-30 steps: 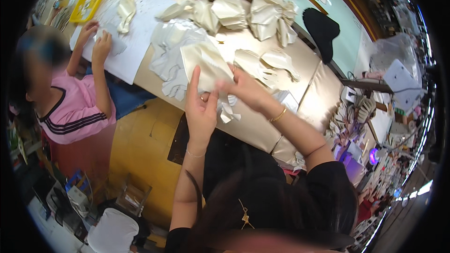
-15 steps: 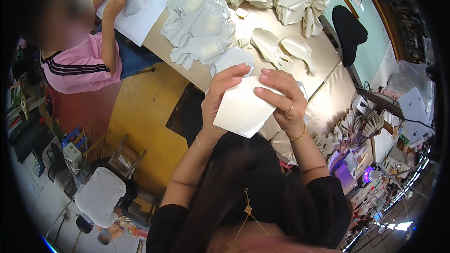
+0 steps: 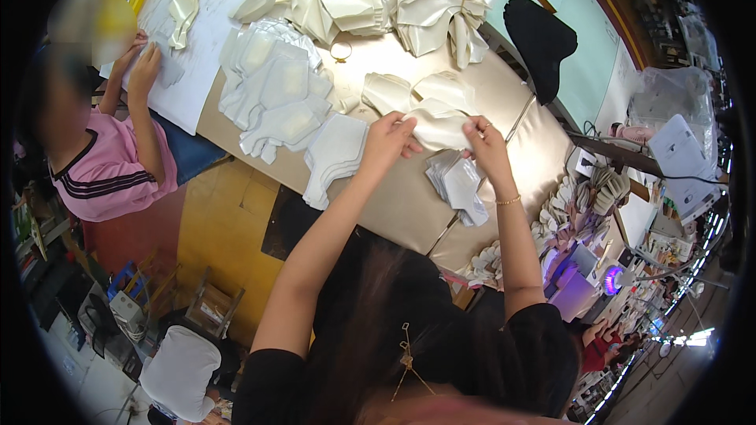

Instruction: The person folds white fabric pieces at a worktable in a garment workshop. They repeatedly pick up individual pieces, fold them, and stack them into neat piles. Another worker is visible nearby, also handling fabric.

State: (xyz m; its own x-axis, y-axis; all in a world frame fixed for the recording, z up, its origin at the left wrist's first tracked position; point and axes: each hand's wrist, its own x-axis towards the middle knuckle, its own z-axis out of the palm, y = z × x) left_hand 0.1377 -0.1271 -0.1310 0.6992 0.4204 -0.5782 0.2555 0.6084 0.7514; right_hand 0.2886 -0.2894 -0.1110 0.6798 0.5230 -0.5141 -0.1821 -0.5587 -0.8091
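Fingers: both sets pinching, left hand (image 3: pixel 387 145) on one end, right hand (image 3: pixel 490 151) on the other
Cream piece (image 3: pixel 439 129): stretched between them over the table (image 3: pixel 543 153), probably held at both ends so it stays flat; can't tell if it touches the loose cream pieces (image 3: pixel 386 93) just behind
White fanned stack (image 3: pixel 337 149): near the table edge by the left forearm, edges staggered, maybe so single layers peel off easily
Small stack (image 3: pixel 457 181): just below the right hand, looks handy there
Cream bundles (image 3: pixel 437 12): farther back, I'd guess to free up elbow room
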